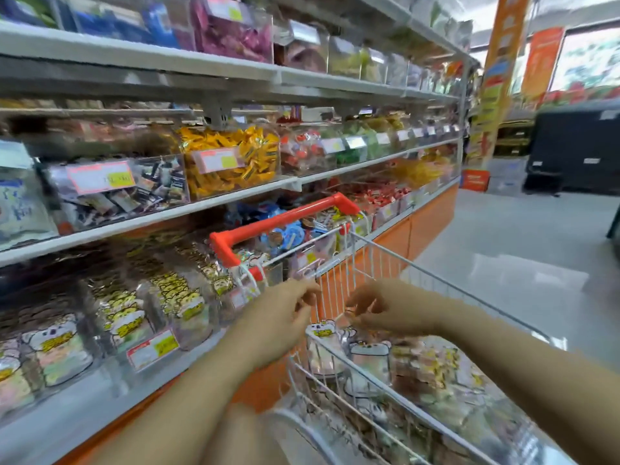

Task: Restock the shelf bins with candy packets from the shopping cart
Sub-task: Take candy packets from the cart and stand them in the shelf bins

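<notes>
A white wire shopping cart (369, 250) with a red handle (281, 223) stands beside the shelf, filled with clear candy packets (432, 367) printed with cartoon cats. My left hand (285, 310) and my right hand (385, 310) hover over the cart's near end, fingers curled and loosely apart. Neither hand clearly holds a packet; motion blur hides the fingertips. Clear shelf bins (117, 317) on the lowest shelf at left hold the same cat-printed packets.
Upper shelves carry bins of yellow candies (231, 159), dark packets (134, 193) and red sweets (302, 149). The orange shelf base (429, 219) runs along the aisle. Grey tiled floor (520, 236) opens to the right; a dark cabinet (573, 149) stands far right.
</notes>
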The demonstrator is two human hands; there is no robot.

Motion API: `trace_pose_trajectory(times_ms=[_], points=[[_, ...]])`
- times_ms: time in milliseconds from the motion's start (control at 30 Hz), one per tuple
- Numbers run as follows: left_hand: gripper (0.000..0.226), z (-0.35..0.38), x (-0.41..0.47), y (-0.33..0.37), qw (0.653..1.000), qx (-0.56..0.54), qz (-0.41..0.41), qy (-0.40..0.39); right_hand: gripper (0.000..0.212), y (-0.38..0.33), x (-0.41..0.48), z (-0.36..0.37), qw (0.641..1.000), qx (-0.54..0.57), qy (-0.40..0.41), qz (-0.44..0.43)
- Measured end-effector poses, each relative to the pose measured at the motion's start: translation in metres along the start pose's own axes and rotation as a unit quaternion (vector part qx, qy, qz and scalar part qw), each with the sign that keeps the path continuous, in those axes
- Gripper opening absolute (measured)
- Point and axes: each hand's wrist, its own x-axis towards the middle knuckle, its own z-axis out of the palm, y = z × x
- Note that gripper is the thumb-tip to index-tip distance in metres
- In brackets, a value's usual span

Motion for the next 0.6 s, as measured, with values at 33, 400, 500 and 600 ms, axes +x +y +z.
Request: trace_pose_trajectory(times_ms=[33,400,500,600], points=[[0.034,0.007,0.005,0.001,1.000,0.004,-0.005,-0.012,0.024,0.020,0.000,0.011,0.999,-0.020,-0.042,0.014],[0.034,0.034,0.040,-0.013,0.987,0.087,-0.071,-0.117,0.078,0.078,0.027,0.063,0.986,0.029,-0.119,0.111],[0.042,0.034,0.043,-0.013,0.985,0.090,-0.084,-0.124,0.083,0.083,0.025,0.051,0.979,0.158,-0.088,0.094],[0.056,0.033,0.045,-0.007,0.985,-0.020,-0.103,-0.135,0.040,0.075,0.018,0.028,0.945,0.321,-0.019,0.053]])
